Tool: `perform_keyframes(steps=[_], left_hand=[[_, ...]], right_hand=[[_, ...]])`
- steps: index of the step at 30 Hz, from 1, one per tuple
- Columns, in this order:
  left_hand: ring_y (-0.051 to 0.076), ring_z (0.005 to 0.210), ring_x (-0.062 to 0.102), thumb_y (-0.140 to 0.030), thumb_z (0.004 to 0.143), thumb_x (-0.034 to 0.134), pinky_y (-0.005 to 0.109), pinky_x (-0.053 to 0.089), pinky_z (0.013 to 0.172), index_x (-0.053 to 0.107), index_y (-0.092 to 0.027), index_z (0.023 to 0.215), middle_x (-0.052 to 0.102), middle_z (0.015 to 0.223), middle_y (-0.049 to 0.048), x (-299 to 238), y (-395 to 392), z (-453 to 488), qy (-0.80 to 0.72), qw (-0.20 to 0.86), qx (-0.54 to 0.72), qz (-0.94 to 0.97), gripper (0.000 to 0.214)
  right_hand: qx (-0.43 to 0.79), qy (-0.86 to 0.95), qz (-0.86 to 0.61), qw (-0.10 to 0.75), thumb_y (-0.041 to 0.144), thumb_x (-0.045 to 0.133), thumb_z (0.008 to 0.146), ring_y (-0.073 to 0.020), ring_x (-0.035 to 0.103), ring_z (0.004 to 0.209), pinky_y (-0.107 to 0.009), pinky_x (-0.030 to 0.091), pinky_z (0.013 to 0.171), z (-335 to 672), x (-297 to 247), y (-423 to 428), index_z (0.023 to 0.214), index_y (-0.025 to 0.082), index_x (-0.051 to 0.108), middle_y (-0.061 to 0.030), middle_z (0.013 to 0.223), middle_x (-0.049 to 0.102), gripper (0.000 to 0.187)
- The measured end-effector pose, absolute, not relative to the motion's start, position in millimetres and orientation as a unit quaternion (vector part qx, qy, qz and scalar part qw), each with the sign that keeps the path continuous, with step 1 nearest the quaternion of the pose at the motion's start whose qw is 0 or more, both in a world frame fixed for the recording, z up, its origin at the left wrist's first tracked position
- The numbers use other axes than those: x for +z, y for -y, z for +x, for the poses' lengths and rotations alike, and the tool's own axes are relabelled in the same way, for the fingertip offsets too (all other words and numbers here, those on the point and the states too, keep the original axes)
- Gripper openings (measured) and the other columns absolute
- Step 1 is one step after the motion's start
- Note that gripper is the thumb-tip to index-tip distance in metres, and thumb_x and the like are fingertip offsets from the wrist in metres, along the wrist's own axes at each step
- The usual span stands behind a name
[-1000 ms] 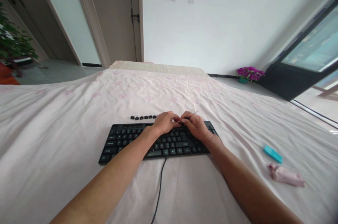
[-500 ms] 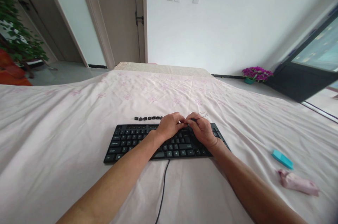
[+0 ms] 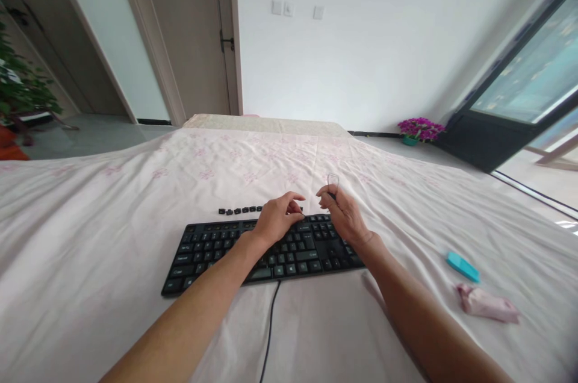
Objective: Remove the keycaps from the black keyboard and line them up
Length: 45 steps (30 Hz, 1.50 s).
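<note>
A black keyboard [image 3: 307, 255] lies on the pale cloth, its cable running toward me. Over its upper middle is my left hand [image 3: 280, 217], thumb and index finger apart, the thumb close to the keyboard's back edge; nothing shows between them. My right hand [image 3: 345, 214] is closed above the keyboard's right part, holding a wire keycap puller [image 3: 333, 179] whose thin loops stick up past the fingers. Behind the keyboard stands a row of several loose black keycaps [image 3: 238, 211], partly hidden by my left hand.
On the right of the cloth [image 3: 112, 238] lie a turquoise flat object [image 3: 463, 266] and a rolled pink cloth bundle [image 3: 487, 303]. Beyond the covered surface are a door [image 3: 189, 34], a white wall, and a pot of purple flowers [image 3: 419, 130] on the floor.
My hands have come apart: the left fingers have spread and the right hand has lifted away with the keycap puller, its loops now pointing up. The whole view has shifted slightly.
</note>
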<state>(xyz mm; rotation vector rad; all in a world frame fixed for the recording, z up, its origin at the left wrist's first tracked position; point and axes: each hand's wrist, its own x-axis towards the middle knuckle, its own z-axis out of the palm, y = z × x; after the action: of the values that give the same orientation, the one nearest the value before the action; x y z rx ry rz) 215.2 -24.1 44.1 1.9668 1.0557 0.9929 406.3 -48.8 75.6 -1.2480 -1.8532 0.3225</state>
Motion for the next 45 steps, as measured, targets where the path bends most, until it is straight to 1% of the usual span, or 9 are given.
perform_keyframes(steps=[6,9,16,21,26,29,34,39,45], left_hand=[[0.012,0.069,0.064,-0.012,0.070,0.067,0.025,0.051,0.071,0.055,-0.022,0.116,0.065,0.079,-0.0004,42,22,214,-0.385,0.420,0.462,0.679,0.048],[0.013,0.071,0.065,-0.012,0.070,0.068,0.026,0.052,0.072,0.053,-0.022,0.117,0.065,0.081,0.0005,40,23,214,-0.373,0.444,0.474,0.663,0.050],[0.012,0.071,0.065,-0.010,0.071,0.065,0.026,0.054,0.072,0.053,-0.024,0.116,0.064,0.081,-0.0002,39,27,215,-0.374,0.405,0.479,0.683,0.048],[0.012,0.071,0.065,-0.009,0.071,0.065,0.026,0.054,0.072,0.054,-0.024,0.118,0.064,0.081,0.0002,45,28,213,-0.381,0.385,0.470,0.697,0.050],[0.015,0.075,0.066,-0.021,0.072,0.068,0.029,0.054,0.075,0.056,-0.022,0.119,0.065,0.087,0.0040,64,27,178,-0.412,0.368,0.444,0.705,0.048],[0.015,0.076,0.065,-0.029,0.076,0.064,0.029,0.053,0.074,0.059,-0.022,0.116,0.066,0.092,0.0043,73,27,134,-0.458,0.313,0.442,0.704,0.041],[0.016,0.073,0.065,-0.044,0.078,0.059,0.029,0.051,0.073,0.059,-0.023,0.118,0.066,0.090,0.0028,65,31,56,-0.550,0.208,0.469,0.659,0.045],[0.018,0.074,0.066,-0.053,0.077,0.057,0.026,0.050,0.062,0.060,-0.022,0.115,0.066,0.090,0.0034,39,37,7,-0.613,0.218,0.478,0.591,0.050],[0.018,0.077,0.066,-0.054,0.078,0.053,0.026,0.050,0.064,0.061,-0.019,0.111,0.068,0.091,0.0058,19,39,-8,-0.630,0.269,0.486,0.544,0.049]], right_hand=[[0.147,0.803,-0.466,0.341,0.028,0.048,0.090,-0.0160,0.059,0.082,-0.028,0.044,0.078,395,77,45,0.091,0.021,0.066,-0.0027,0.086,0.065,0.019],[0.137,0.808,-0.484,0.306,0.028,0.054,0.087,-0.0167,0.061,0.081,-0.027,0.043,0.076,391,76,47,0.091,0.022,0.068,-0.0027,0.087,0.068,0.016],[0.109,0.801,-0.541,0.234,0.026,0.056,0.083,-0.0178,0.064,0.081,-0.024,0.041,0.070,390,79,51,0.091,0.024,0.070,-0.0011,0.088,0.072,0.016],[0.087,0.799,-0.552,0.224,0.028,0.055,0.084,-0.0177,0.065,0.080,-0.024,0.041,0.068,388,82,52,0.092,0.025,0.070,-0.0008,0.087,0.072,0.018],[0.078,0.774,-0.592,0.212,0.032,0.055,0.084,-0.0164,0.064,0.073,-0.023,0.040,0.064,409,80,30,0.092,0.026,0.072,0.0004,0.081,0.072,0.020],[0.077,0.773,-0.609,0.162,0.030,0.058,0.080,-0.0166,0.064,0.074,-0.024,0.041,0.064,422,75,13,0.089,0.026,0.074,0.0003,0.080,0.072,0.018],[0.090,0.790,-0.594,0.122,0.031,0.061,0.079,-0.0160,0.063,0.072,-0.023,0.040,0.063,425,64,-3,0.087,0.027,0.075,0.0008,0.078,0.072,0.017],[0.115,0.787,-0.594,0.120,0.031,0.063,0.076,-0.0156,0.063,0.073,-0.022,0.040,0.061,422,59,-12,0.086,0.027,0.075,0.0014,0.080,0.073,0.017],[0.133,0.787,-0.589,0.125,0.030,0.064,0.074,-0.0159,0.064,0.076,-0.022,0.042,0.064,420,59,-11,0.086,0.027,0.075,0.0022,0.080,0.072,0.017]])
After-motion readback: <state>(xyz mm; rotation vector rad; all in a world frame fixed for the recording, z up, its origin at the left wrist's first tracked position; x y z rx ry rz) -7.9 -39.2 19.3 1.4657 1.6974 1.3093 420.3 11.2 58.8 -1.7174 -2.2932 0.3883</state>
